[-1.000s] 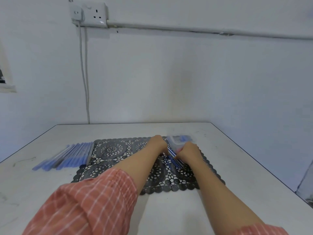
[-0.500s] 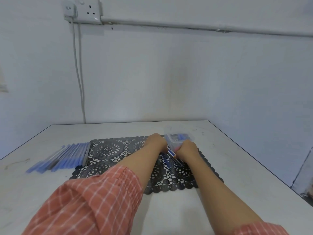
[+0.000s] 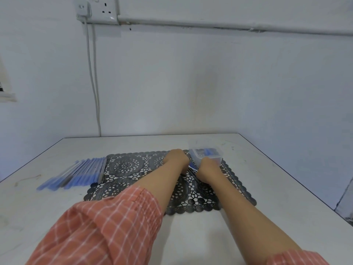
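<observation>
Left hand (image 3: pixel 176 159) and right hand (image 3: pixel 208 167) grip the blue pens (image 3: pixel 192 167) — fingers curled

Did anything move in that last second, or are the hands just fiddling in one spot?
Hardly anything. The left hand and right hand stay close together on the black mat beside the clear box, working the bundle of pens between them; nothing picked up or let go. The row of blue pens at the left lies untouched.
</observation>
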Demonstrator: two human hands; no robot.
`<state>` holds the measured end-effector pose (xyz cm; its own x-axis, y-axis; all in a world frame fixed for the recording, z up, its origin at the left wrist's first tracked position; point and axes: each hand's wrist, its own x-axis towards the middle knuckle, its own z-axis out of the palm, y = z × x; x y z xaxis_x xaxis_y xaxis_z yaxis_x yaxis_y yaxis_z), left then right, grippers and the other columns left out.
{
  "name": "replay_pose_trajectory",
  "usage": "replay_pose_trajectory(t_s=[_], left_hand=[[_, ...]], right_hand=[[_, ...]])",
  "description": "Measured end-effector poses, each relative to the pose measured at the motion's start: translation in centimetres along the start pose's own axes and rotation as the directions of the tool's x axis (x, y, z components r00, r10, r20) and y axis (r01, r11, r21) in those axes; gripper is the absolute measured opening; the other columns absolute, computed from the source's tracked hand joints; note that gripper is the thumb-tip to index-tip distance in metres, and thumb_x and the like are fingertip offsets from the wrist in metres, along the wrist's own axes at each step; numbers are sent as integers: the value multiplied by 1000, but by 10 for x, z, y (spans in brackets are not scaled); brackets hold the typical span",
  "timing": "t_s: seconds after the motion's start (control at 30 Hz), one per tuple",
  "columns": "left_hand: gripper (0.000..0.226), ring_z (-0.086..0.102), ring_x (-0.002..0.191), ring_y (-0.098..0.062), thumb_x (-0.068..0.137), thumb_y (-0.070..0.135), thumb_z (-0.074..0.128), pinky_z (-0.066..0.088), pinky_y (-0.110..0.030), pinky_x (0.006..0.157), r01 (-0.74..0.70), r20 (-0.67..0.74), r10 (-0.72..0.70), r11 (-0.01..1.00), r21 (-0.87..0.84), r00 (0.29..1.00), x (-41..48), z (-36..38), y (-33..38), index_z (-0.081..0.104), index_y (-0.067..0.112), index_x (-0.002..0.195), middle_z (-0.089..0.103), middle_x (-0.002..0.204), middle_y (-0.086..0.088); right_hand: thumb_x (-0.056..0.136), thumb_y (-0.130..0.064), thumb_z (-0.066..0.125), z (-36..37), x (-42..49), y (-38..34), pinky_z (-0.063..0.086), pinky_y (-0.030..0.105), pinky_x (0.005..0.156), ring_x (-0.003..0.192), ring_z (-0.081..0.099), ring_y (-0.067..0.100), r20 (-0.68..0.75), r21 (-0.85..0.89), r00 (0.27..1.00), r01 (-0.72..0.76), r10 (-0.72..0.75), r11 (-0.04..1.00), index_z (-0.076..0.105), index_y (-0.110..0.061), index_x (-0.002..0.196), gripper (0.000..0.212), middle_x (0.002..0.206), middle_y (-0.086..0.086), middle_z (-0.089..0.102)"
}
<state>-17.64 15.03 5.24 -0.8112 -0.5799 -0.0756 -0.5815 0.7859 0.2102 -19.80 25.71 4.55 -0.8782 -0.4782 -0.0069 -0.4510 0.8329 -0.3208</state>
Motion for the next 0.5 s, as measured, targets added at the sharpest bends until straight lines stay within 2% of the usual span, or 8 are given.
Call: replay_pose_trajectory(t_s=[0.17, 0.33, 0.4, 0.5], left_hand=[[28, 57, 108, -26, 86, 7, 55, 48, -32, 83, -20, -44, 21, 999, 24, 999, -1, 5, 3, 57, 1, 113, 58, 119, -13], [28, 56, 111, -26, 90, 5, 46, 48, -34, 85, -33, -111, 40, 997, 68, 993, -8, 9, 6, 57, 2, 116, 57, 123, -12], [31, 54, 114, -26, 91, 8, 46, 48, -36, 88, -43, -84, 51, 994, 98, 995, -11, 12, 8, 55, 4, 120, 55, 127, -10], [32, 53, 115, -29, 91, 15, 49, 49, -42, 90, -56, -3, 57, 985, 161, 998, -16, 17, 9, 55, 7, 122, 53, 129, -10]], right_hand=[[87, -5, 53, 1, -3, -2, 46, 27, 80, 104, 58, 26, -22, -1, 999, -26, 26, 1000, 51, 2, 118, 32, 113, 14, 61], [87, -7, 52, 0, -5, 0, 41, 25, 75, 102, 59, 27, -62, 47, 998, -6, 9, 999, 56, 2, 113, 28, 110, 15, 63], [88, -8, 53, -2, -5, 0, 40, 24, 74, 103, 58, 26, -69, 64, 998, -9, 13, 998, 56, 2, 112, 27, 110, 15, 63], [89, -6, 50, -5, -6, 0, 42, 26, 83, 107, 56, 26, -54, 83, 998, -12, 17, 997, 54, 3, 117, 30, 115, 15, 60]])
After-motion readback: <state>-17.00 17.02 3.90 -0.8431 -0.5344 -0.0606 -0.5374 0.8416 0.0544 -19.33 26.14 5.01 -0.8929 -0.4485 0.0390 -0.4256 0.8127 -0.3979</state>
